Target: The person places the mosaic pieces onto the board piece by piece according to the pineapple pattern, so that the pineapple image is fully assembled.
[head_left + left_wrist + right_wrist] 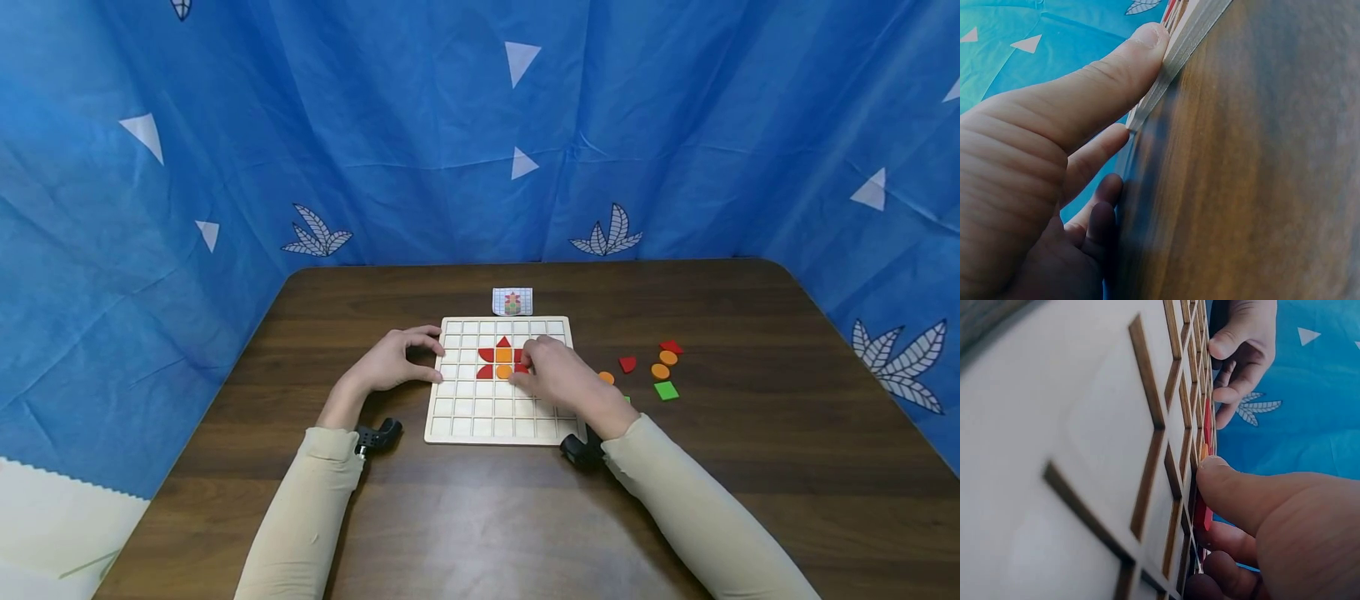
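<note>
– Sleeves (307, 517) lie nearest us. How are the fingers set?

– With the left hand (388, 362), thumb and fingers stand well parted, tips at the left edge of the board (465, 427), nothing gripped between them. With the right hand (561, 377), thumb and forefinger bend in on a red piece (1202, 514), apparently pinching it; how firmly, I can't tell.

– Where exactly is that piece?

– At the board, just right of the orange pieces (504, 355). The hand hides part of it, so I can't say whether it lies flat.

– How would it handle?

– Light and stiff, I'd judge, and thin, like the disc (660, 371) and green piece (666, 390) on the table (487, 525). Its faces look smooth and may slip, so take it by opposite edges.

– Fragile?

– Hardly. Catching askew on the raised ribs (1147, 484) seems likelier. The board looks stiff too, yet might slide; steady it by its rim.
</note>
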The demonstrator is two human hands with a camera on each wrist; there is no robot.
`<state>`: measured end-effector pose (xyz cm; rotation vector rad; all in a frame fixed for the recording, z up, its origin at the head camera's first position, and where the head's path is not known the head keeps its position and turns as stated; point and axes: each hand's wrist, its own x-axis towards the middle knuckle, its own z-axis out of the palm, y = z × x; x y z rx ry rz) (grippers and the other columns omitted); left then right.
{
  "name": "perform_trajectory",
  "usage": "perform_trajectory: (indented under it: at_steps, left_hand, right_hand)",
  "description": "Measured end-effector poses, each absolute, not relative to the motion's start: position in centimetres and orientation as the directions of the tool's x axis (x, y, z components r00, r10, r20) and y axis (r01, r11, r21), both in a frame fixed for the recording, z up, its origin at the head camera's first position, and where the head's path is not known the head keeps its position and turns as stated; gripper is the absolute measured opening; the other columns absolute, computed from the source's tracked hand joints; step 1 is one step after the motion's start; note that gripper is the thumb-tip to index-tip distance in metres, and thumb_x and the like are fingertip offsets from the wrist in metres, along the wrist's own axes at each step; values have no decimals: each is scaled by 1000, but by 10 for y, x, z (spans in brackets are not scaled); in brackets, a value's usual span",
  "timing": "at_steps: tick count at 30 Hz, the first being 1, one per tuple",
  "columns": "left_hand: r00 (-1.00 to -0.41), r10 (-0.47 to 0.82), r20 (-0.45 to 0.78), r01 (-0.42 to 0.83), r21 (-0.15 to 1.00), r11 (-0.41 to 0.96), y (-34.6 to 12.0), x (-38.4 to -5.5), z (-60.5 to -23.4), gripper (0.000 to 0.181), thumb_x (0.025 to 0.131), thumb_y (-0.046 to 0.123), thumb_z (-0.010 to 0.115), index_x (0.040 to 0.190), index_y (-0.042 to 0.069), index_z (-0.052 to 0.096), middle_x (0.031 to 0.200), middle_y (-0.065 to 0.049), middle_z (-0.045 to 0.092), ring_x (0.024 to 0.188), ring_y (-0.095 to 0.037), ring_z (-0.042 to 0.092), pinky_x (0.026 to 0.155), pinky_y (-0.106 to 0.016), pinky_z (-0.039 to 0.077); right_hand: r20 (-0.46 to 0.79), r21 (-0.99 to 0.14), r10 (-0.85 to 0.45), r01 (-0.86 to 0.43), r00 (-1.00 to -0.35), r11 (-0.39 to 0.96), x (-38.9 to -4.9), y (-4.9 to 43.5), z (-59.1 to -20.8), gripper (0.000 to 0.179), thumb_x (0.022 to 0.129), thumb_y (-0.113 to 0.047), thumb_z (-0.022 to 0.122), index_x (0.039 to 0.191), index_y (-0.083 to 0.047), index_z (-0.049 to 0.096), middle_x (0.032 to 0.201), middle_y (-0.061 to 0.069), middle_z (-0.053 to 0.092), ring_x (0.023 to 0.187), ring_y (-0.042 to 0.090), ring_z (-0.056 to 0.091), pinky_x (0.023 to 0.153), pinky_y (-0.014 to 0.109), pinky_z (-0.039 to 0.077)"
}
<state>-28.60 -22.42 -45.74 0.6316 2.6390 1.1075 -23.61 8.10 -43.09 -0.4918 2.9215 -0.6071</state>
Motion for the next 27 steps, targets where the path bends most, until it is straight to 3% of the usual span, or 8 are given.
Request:
perform_trajectory:
  at_steps: [16, 27]
  left_hand:
    - [-885, 464, -32, 305, 713, 631, -225, -288, -458, 33, 79, 30, 91, 107, 23, 74, 153, -3, 54, 147, -27, 44, 122, -49, 35]
    - [-885, 466, -26, 310, 713, 629, -224, -288, -459, 33, 79, 30, 91, 107, 23, 74, 153, -3, 54, 147, -28, 44, 122, -49, 35]
  right_hand:
    - [-31, -431, -367, -319, -930, 844, -239, 82, -427, 20, 96, -24, 73, 84, -13, 62, 80, 3, 60, 74, 19, 53, 65, 30, 44]
    - [-46, -446, -396, -336, -917, 830, -240, 88, -425, 11, 97, -21, 70, 90, -13, 70, 84, 1, 64, 78, 19, 55, 67, 30, 47]
